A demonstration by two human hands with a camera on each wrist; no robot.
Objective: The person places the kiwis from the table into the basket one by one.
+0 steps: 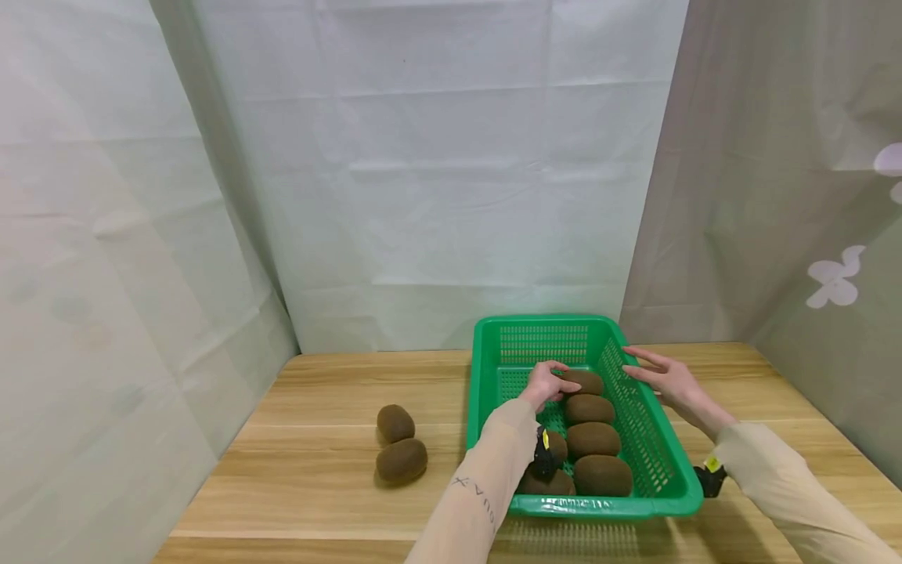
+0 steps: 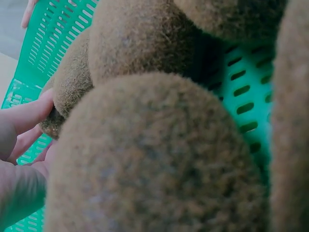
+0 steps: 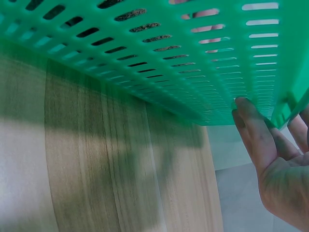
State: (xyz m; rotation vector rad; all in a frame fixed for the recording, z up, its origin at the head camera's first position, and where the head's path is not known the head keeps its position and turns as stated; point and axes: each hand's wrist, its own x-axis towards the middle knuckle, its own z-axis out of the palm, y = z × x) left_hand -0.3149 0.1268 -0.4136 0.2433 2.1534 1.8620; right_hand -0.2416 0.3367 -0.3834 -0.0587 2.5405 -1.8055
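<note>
Inside the green plastic basket (image 1: 599, 509), several brown fuzzy kiwis lie in a column along the right side, with more at the near left. My left hand (image 1: 541, 385) reaches over the basket and holds the farthest kiwi (image 1: 585, 382) of that column between thumb and fingers. In the left wrist view, closer kiwis (image 2: 154, 159) hide part of that grip. At the basket's right rim, my right hand (image 1: 665, 381) has its fingers extended, with fingertips (image 3: 245, 103) against the outer wall in the right wrist view.
Two loose kiwis, a farther one (image 1: 395, 423) and a nearer one (image 1: 402, 460), lie on the wooden table (image 1: 317, 446) left of the basket. A pale curtain (image 1: 437, 196) hangs behind the table, with more sheeting on both sides.
</note>
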